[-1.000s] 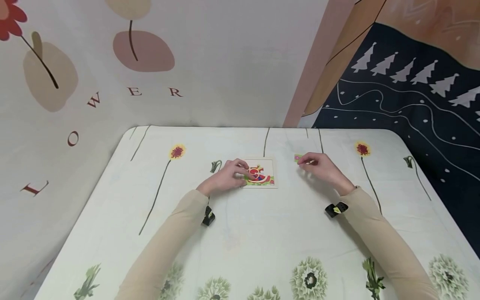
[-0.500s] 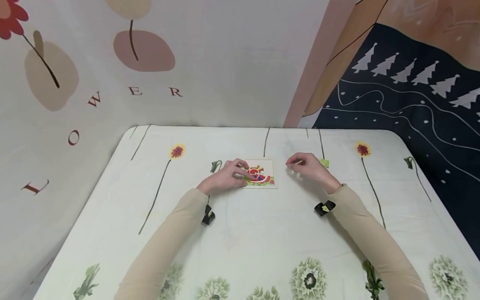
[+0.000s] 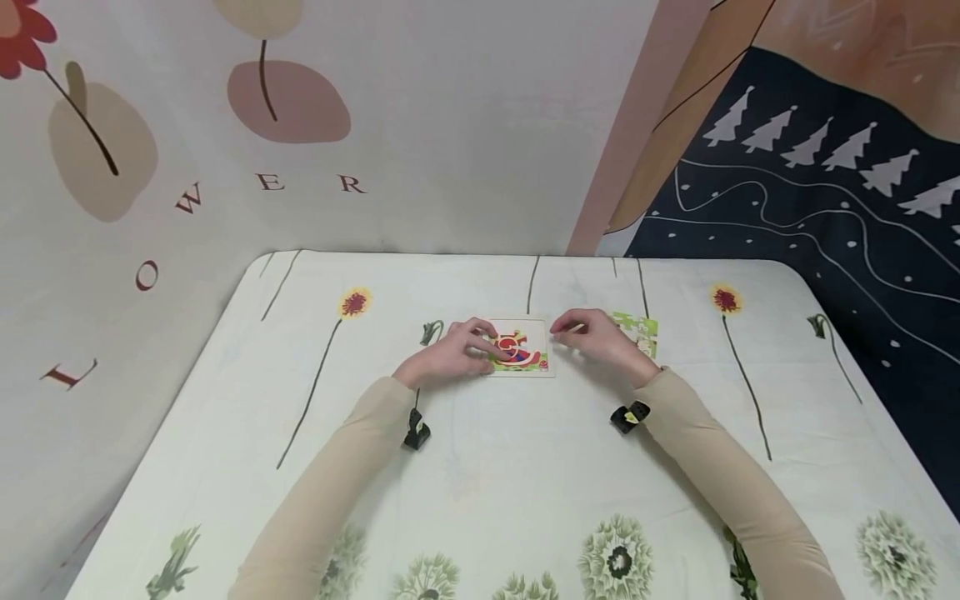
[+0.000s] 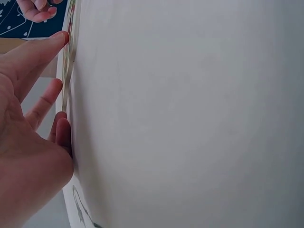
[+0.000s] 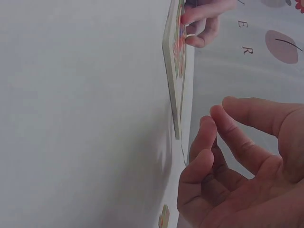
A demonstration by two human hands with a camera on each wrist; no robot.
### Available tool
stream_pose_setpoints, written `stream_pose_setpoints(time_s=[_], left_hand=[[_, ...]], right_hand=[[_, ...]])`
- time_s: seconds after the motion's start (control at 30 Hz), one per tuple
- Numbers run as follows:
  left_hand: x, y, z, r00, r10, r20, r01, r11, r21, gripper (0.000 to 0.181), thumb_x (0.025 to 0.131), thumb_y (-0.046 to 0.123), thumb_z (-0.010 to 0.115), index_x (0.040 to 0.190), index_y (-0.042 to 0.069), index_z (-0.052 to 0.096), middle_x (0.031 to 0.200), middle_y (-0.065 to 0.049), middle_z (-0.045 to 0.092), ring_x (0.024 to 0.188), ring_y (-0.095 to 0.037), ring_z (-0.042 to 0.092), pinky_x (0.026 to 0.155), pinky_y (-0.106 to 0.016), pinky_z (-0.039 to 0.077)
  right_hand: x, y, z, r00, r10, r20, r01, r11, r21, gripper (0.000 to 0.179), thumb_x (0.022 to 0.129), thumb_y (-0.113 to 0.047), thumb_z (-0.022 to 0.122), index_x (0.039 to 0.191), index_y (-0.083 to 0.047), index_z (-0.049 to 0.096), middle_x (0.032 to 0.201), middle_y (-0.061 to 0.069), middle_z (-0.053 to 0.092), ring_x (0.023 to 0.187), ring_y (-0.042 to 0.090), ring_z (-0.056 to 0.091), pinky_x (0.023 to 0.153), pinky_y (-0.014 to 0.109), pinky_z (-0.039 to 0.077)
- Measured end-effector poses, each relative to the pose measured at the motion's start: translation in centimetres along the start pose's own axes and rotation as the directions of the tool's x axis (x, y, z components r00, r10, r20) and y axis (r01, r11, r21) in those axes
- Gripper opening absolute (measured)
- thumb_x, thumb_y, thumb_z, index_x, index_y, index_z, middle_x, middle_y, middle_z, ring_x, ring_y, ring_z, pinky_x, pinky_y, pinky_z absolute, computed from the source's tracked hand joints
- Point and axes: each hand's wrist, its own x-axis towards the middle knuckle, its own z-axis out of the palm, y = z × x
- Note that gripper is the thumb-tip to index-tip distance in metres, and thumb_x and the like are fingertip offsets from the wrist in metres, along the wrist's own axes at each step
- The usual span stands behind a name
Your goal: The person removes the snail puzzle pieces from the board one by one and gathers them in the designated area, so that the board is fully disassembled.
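A thin jigsaw board (image 3: pixel 536 332) with a pale frame lies flat on the table; a red, blue and green picture fills its lower left, and the upper right is bare white. My left hand (image 3: pixel 450 352) rests at its left side, one fingertip pressing the picture and other fingers by the edge. My right hand (image 3: pixel 596 337) hovers by the board's right edge, fingers loosely curled, thumb and index fingertips close together; no piece shows between them in the right wrist view. Green puzzle pieces (image 3: pixel 639 331) lie beyond it, partly hidden by that hand.
The table (image 3: pixel 480 483) has a white cloth printed with flowers and stems. Its far edge meets a pale fabric wall (image 3: pixel 465 167). A dark panel with white trees (image 3: pixel 795 192) hangs at the right. Each wrist wears a small black camera (image 3: pixel 630 417).
My right hand has moved left, from the green pieces to the board's right edge, uncovering more of those pieces. My left hand and the board have stayed put.
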Motion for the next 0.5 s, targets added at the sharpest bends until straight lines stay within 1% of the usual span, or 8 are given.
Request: stream_pose_setpoints(time_s=[0.2, 0.3, 0.5], left_hand=[[0.1, -0.2, -0.1, 1.0, -0.009, 0.012, 0.009, 1.0, 0.002, 0.026, 0.085, 0.011, 0.071, 0.111, 0.013, 0.074, 0.134, -0.008, 0.044, 0.124, -0.033, 0.028, 0.103, -0.053, 0.023], [0.2, -0.4, -0.1, 1.0, -0.012, 0.014, 0.012, 1.0, 0.004, 0.026, 0.085, 0.012, 0.071, 0.111, 0.013, 0.074, 0.134, -0.008, 0.044, 0.124, -0.033, 0.028, 0.103, -0.052, 0.023], [0.3, -0.4, 0.0, 1.0, 0.015, 0.01, -0.015, 1.0, 0.012, 0.027, 0.084, 0.011, 0.071, 0.111, 0.011, 0.074, 0.133, -0.01, 0.045, 0.122, -0.034, 0.029, 0.102, -0.051, 0.023]], right_hand=[[0.8, -0.3, 0.7, 1.0, -0.01, 0.012, 0.01, 1.0, -0.011, 0.019, 0.093, -0.009, 0.063, 0.108, 0.002, 0.067, 0.104, 0.014, 0.065, 0.092, 0.026, 0.059, 0.074, 0.034, 0.047], [1.2, -0.3, 1.1, 0.999, 0.004, 0.032, -0.003, 1.0, -0.013, 0.02, 0.093, -0.01, 0.063, 0.11, 0.0, 0.067, 0.106, 0.013, 0.065, 0.094, 0.026, 0.059, 0.074, 0.033, 0.047], [1.7, -0.5, 1.9, 0.998, 0.022, 0.058, -0.022, 1.0, -0.01, 0.024, 0.093, -0.008, 0.061, 0.114, 0.001, 0.066, 0.109, 0.014, 0.064, 0.098, 0.026, 0.057, 0.08, 0.036, 0.046]])
